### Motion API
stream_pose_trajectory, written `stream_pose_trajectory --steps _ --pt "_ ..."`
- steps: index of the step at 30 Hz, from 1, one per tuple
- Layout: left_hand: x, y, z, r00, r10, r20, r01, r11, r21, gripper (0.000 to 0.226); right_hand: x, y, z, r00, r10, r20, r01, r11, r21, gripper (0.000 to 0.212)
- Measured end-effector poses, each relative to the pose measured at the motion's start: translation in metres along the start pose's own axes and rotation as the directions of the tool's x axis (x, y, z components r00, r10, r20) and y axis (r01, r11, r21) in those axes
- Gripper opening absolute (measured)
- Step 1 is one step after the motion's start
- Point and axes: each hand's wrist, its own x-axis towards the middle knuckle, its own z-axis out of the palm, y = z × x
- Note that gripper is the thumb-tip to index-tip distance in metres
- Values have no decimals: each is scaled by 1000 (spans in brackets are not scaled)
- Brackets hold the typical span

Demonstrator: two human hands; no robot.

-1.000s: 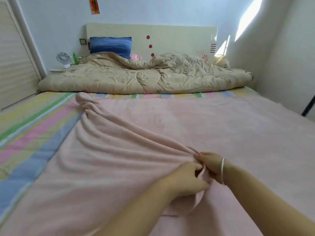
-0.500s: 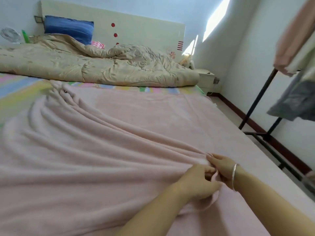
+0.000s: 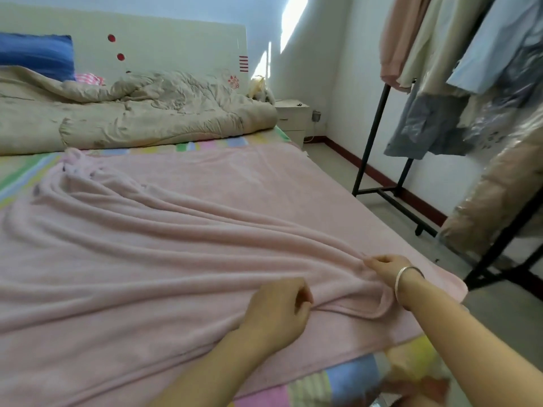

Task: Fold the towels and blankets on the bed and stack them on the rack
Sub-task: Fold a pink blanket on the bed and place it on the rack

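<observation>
Pink blanket [image 3: 176, 245] bunched for folding
Left hand [image 3: 276, 309] and right hand [image 3: 385, 267] each keep a closed grip on its edge; likely squaring it.

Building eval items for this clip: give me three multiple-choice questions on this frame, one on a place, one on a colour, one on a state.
1. Where does the clothes rack stand?
A. right of the bed
B. left of the bed
C. behind the headboard

2. What colour is the blanket that the left hand and right hand grip?
A. blue
B. pink
C. beige

3. How does that blanket lie?
A. folded into a square
B. hung on the rack
C. spread out, bunched toward the hands

Key: 1 A, its black frame stands on the floor to the right. 2 B, the cloth in both hands is pink. 3 C, long ridges run to the hands.
</observation>
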Motion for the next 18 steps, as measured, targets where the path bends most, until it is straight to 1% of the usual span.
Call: stream_pose_trajectory --steps 3,5,7,10,11,12,14,16,18 --pt "-26 -14 0 988 153 -15 -149 979 141 16 -11 5 -1 999 11 -39 -15 996 -85 30" --pt "-33 -19 6 977 215 9 -211 948 240 27 -15 11 2 996 32 -78 -40 993 -108 30" --pt "-31 -21 12 973 233 4 -220 914 342 37 -13 18 6 990 31 -137 -42 996 -75 23" --pt "-14 -23 16 977 205 -48 -171 904 392 37 -2 16 7 976 2 -216 -11 999 -40 20" --pt "-7 -24 17 979 198 -57 -159 901 404 35 2 14 7 971 -14 -237 -3 998 -68 20" --pt "0 -25 18 977 207 -59 -162 889 427 34 8 13 7 966 -40 -257 4 990 -138 20" --pt "16 -27 23 970 241 -20 -203 856 476 35 21 11 8 954 -113 -276 22 949 -316 23" --pt "32 -28 27 964 265 31 -244 828 504 29 33 11 10 953 -171 -251 51 905 -422 24" --pt "45 -25 26 971 223 90 -240 869 433 16 44 15 10 958 -190 -214 72 883 -463 25"
